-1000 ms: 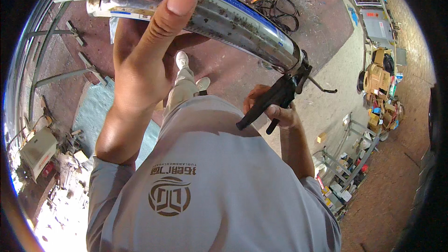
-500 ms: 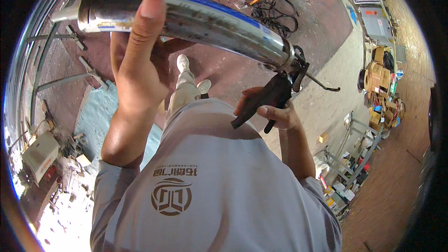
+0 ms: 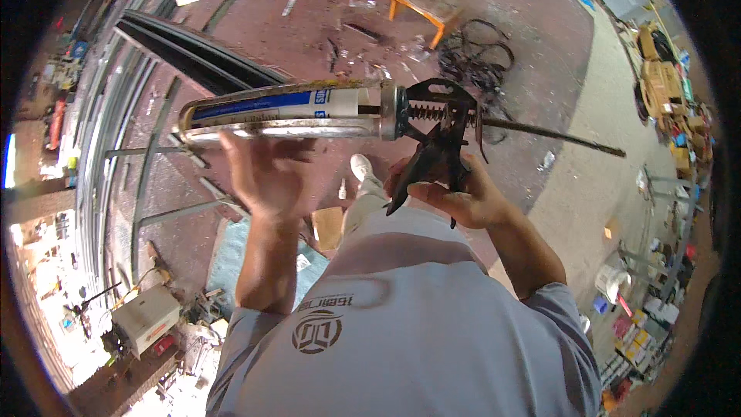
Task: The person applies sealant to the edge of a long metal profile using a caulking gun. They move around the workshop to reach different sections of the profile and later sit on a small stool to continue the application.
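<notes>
A caulking gun [image 3: 370, 130] lies nearly level across my view, with a blue and white sealant cartridge [image 3: 270, 105] in its metal cradle. My right hand [image 3: 463, 197] is closed round its black handle and trigger [image 3: 434, 161]. From the back of the gun a long plunger rod [image 3: 556, 137] sticks out to the right. My left hand [image 3: 270, 177] is just below the cradle's left half, thumb and fingers apart and smeared by motion. Its thumb tip meets the cradle's lower edge in the picture; whether it touches, I cannot tell.
Beyond the gun, dark long profiles [image 3: 204, 54] lie at the left beside a metal rack [image 3: 166, 150]. A low orange-legged stool [image 3: 424, 11] and a heap of black strips [image 3: 478, 50] are on the floor ahead. Cardboard boxes [image 3: 662, 89] line the right side.
The gun has turned so the cartridge shows, and its left end has dropped lower in view. My left hand has gone from grasping the barrel to below it, fingers loosened.
</notes>
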Motion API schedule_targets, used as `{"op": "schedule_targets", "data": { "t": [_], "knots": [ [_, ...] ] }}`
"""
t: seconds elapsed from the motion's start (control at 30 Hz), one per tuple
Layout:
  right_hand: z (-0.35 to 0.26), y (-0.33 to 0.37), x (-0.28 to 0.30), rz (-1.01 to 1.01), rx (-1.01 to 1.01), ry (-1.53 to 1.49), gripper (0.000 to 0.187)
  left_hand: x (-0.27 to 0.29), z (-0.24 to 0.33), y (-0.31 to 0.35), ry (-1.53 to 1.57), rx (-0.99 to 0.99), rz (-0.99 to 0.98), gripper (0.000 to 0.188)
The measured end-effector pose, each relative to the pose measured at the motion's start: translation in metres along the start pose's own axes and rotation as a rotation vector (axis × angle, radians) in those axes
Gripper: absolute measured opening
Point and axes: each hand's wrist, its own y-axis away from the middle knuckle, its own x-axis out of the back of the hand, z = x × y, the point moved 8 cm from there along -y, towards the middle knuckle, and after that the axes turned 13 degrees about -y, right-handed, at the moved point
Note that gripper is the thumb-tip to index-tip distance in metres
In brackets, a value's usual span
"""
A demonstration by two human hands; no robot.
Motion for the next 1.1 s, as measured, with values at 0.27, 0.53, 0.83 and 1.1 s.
{"op": "schedule_targets", "data": {
  "t": [0.27, 0.53, 0.83, 1.1],
  "knots": [
    [-0.008, -0.017, -0.020, -0.066, 0.222, 0.843, 0.036, -0.021, -0.010, -0.019, 0.612, 0.182, 0.035, 0.038],
    [-0.038, -0.018, -0.039, -0.054, 0.615, 1.108, 0.060, -0.015, 0.012, -0.027, 0.316, 0.109, 0.131, 0.044],
    [-0.077, -0.021, -0.015, 0.122, 0.679, 1.259, 0.071, -0.014, 0.012, -0.026, 0.345, 0.269, 0.184, 0.044],
    [-0.070, -0.028, 0.001, -0.090, 0.339, 0.790, 0.114, -0.024, 0.031, -0.043, 0.336, 0.156, 0.043, 0.044]
  ]
}}
